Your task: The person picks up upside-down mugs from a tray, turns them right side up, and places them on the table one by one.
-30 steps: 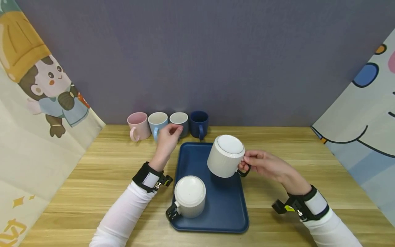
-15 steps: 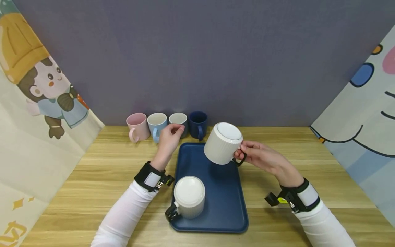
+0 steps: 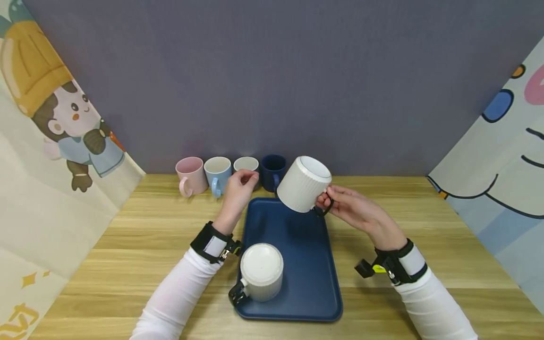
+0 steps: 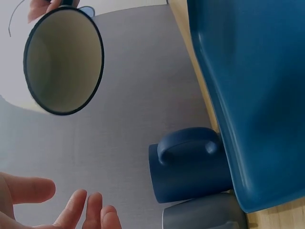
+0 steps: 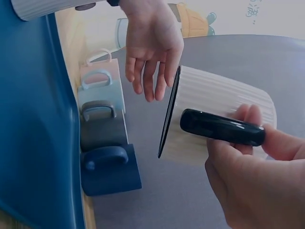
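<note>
My right hand (image 3: 359, 212) grips the black handle of a white ribbed mug (image 3: 302, 185), held tilted with its base up above the back of the blue tray (image 3: 297, 264). In the left wrist view the dark-rimmed mouth of this mug (image 4: 64, 62) faces the camera. My left hand (image 3: 236, 193) is raised in front of the grey mug (image 3: 246, 164), holding nothing, its fingers loosely bent in the right wrist view. Another white mug (image 3: 261, 271) stands upside down on the tray's front left, its black handle pointing left.
Along the grey back wall stand a pink mug (image 3: 191, 175), a light blue mug (image 3: 218, 174), the grey mug and a dark blue mug (image 3: 273, 172), all upright. Patterned cloths hang at the left and right. The wooden table (image 3: 127, 245) surrounds the tray.
My right hand has lifted the white mug and moved it back and slightly left, tilting it further. My left hand has shifted slightly to the right.
</note>
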A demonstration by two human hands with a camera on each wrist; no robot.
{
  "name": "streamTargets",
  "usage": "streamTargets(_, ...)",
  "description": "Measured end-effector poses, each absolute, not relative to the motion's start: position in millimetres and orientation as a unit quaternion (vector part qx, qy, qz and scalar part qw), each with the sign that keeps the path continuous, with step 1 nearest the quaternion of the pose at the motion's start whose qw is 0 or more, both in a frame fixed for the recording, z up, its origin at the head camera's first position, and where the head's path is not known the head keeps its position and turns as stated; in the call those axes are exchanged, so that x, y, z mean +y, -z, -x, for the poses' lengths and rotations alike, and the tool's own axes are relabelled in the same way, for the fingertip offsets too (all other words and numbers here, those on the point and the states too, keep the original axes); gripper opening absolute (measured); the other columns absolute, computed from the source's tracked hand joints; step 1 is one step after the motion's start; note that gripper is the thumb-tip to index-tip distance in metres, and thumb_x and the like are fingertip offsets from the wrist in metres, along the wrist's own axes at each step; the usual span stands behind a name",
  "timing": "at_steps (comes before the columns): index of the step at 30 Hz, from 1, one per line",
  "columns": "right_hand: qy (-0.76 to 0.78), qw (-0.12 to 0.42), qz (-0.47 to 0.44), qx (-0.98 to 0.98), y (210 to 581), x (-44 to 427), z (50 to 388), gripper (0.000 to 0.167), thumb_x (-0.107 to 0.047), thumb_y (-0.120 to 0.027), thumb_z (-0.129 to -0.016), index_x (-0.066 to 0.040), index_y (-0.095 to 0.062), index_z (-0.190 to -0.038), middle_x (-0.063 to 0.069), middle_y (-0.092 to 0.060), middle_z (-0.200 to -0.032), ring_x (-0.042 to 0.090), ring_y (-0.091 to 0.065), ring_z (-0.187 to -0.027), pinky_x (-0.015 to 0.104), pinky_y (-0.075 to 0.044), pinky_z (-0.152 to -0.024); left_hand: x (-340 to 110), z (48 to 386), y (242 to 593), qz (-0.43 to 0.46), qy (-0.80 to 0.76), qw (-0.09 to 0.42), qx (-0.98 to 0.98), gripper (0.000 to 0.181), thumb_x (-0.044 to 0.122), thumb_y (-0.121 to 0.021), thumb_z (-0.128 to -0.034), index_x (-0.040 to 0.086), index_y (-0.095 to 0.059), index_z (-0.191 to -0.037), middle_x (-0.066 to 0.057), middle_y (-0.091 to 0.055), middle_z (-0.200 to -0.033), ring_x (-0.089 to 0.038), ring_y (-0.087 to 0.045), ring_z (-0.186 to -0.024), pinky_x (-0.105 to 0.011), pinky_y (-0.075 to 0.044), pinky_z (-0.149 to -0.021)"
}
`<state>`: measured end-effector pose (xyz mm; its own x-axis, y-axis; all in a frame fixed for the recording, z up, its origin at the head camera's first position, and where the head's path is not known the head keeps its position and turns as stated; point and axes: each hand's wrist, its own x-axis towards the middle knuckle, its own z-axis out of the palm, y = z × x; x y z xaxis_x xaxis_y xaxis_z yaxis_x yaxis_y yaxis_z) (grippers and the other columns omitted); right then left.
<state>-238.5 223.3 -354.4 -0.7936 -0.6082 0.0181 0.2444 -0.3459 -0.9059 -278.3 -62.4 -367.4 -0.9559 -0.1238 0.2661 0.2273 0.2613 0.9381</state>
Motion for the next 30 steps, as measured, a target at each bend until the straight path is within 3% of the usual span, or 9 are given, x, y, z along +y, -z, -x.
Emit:
streamTargets(11,0.831,0.254,0.149,0.473,351,211,251,0.026,-0.012,-0.037,-0.102,-0.003,-0.06,-0.096,0.003,-0.059,-0.09,0.012,-0.059,-0.088,0.023,-0.049,-0.089,-61,281,368,0.028,0.598,0.141,-0.788,0.021,0.015,-0.06,-0.0917,-0.001,-0.066,-0.105,-0.017,-0.065,-0.103,-0.024,-0.058,-0.093,-0.025,-0.044,-0.078)
streamTargets(30,0.885,0.286,0.107,0.351,348,194,272,0.027,-0.014,-0.032,-0.103,0.001,-0.054,-0.098,0.008,-0.057,-0.09,0.014,-0.057,-0.087,0.028,-0.048,-0.094,-52,283,368,0.042,0.577,0.124,-0.806,0.02,0.012,-0.059,-0.0905,-0.002,-0.067,-0.103,-0.017,-0.066,-0.101,-0.025,-0.059,-0.093,-0.025,-0.045,-0.077)
